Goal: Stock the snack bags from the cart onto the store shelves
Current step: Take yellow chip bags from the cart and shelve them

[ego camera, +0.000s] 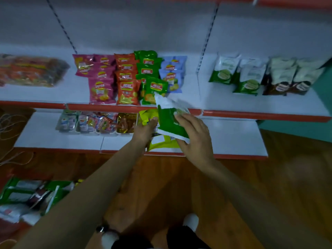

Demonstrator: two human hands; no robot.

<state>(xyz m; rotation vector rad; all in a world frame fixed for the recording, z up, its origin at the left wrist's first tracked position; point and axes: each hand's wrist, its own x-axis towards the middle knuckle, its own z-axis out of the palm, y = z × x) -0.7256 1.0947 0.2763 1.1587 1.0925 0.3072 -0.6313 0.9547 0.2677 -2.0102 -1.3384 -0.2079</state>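
Spare bags [27, 196] lie nearest, at lower left. The green bag [168, 123] is pinched at its near end in the grip of the right hand [194, 133], above the lower shelf [233, 137]. The yellow bag [161, 143] is clasped by the left hand [145, 131]. Both are judged light, soft, slick and crushable, so sealed edges should be held. The green bag is marked by white ends. Similar bags [222, 71] stand on the upper shelf [206, 97].

My left forearm [93, 186] and right forearm [251, 194] are bare from the bottom of the frame up to my left hand [145, 130] and right hand [195, 139]. At bottom centre, black legwear [179, 237] meets rounded white shoes [190, 221]; a small dark, shiny band [102, 229] beside the left one is too blurred to identify.
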